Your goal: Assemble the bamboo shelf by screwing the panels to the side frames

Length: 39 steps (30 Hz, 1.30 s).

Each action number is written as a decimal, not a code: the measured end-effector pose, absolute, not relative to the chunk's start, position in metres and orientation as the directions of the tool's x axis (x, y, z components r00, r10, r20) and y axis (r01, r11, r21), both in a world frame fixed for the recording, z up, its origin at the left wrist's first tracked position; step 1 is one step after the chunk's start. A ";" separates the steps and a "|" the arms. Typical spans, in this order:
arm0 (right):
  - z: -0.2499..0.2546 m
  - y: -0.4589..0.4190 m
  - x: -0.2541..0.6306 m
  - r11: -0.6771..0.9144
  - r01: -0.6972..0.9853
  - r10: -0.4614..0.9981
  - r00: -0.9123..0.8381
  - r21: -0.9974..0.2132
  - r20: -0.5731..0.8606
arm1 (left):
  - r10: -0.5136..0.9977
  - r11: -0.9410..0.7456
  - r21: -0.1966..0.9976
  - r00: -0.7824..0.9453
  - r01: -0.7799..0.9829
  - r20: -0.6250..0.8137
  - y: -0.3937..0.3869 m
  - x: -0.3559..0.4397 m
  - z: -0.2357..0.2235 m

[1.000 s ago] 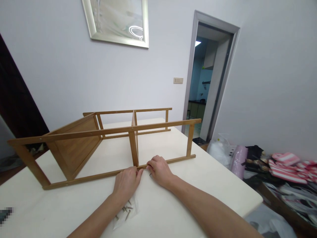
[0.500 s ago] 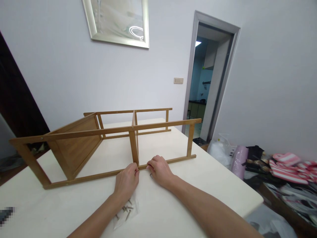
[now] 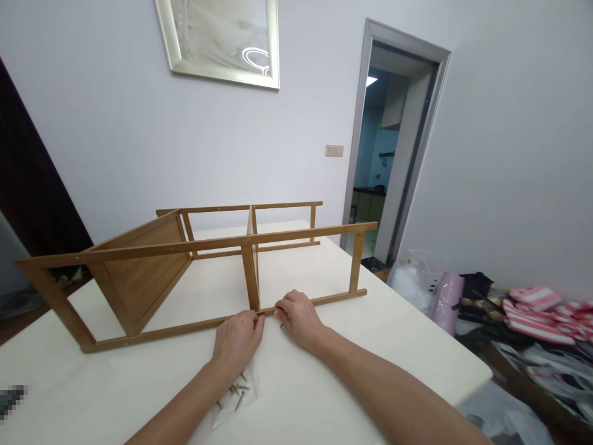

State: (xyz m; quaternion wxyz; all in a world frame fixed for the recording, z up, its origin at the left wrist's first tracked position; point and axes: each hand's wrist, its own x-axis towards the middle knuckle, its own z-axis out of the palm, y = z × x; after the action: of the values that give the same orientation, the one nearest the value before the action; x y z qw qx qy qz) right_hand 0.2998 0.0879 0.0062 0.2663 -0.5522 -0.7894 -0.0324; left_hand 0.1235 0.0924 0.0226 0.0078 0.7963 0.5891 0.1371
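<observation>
A brown wooden shelf frame (image 3: 306, 235) lies on its side on the white table (image 3: 152, 395), with a solid panel (image 3: 148, 266) towards its left end and a middle shelf seen edge-on. My left hand (image 3: 237, 340) is closed at the lower front rail, just below the middle crosspiece; its fingertips pinch together, and what they hold is hidden. To its right, my right hand (image 3: 299, 321) has its fingers bent over the same rail. A small grey glint shows beneath its fingers. Below my left wrist lies a clear plastic bag (image 3: 248, 402) with several screws (image 3: 239, 400).
The table's right edge runs down beside a pile of things: a pink wrapped roll (image 3: 446, 303), a striped pink cloth (image 3: 537, 315) and plastic bags. Behind stand a wall with a framed mirror or picture (image 3: 222, 77) and a doorway (image 3: 361, 123). A blurred dark object (image 3: 12, 398) is at the left edge.
My left hand has turned slightly at the rail, and its fingertips have shifted a little to the right. My right hand and the frame stay in place.
</observation>
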 end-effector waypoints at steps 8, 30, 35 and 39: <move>0.006 0.089 0.300 0.389 0.893 0.849 -0.250 -0.229 0.466 | 0.878 -0.421 0.008 0.405 0.907 0.255 0.094 0.121 0.018; 0.002 0.091 0.300 0.411 0.881 0.823 -0.250 -0.232 0.510 | 0.816 -0.507 -0.122 0.521 0.853 0.251 0.103 0.115 0.018; 0.001 0.091 0.300 0.416 0.880 0.822 -0.256 -0.230 0.508 | 0.806 -0.528 -0.095 0.534 0.844 0.255 0.102 0.114 0.018; 0.000 0.092 0.301 0.418 0.883 0.821 -0.265 -0.214 0.506 | 0.771 -0.560 -0.149 0.579 0.815 0.265 0.105 0.115 0.014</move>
State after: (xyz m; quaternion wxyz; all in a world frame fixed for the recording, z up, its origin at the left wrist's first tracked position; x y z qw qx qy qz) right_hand 0.3006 0.0925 0.0004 0.2815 -0.5367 -0.7935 -0.0555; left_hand 0.1150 0.1046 0.0142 -0.1284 0.8792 0.4509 0.0850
